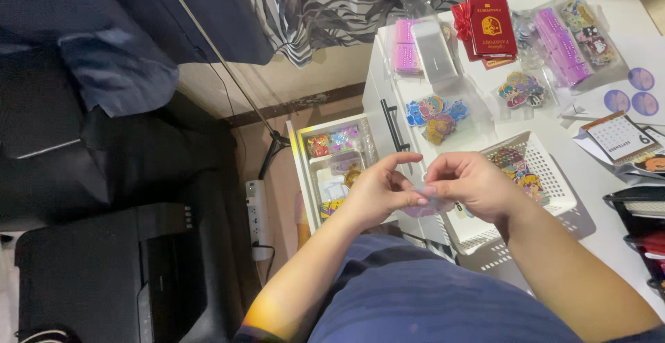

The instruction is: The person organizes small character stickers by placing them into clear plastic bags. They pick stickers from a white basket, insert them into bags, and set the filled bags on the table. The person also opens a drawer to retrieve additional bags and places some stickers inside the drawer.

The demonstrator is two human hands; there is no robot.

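The left hand (377, 191) and the right hand (471, 184) meet in front of the person, with their fingers pinched together on a small clear packet (424, 201). The packet sits between both hands, just in front of a white basket (547, 177) of stickers. Behind it, a red booklet (490, 24) lies on the white tabletop (589, 149).

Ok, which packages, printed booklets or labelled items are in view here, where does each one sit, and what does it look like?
Red booklets: back of white table, rectangular, gold emblem.
Clear sleeve packs: left of the booklets, pink inserts.
Purple packs: right of the booklets, clear wrapping.
Sticker bags: table's near-left part, colourful cartoon shapes.
Desk calendar: right edge, white grid, brown rim.
Small clear packet: pinched between left hand and right hand.
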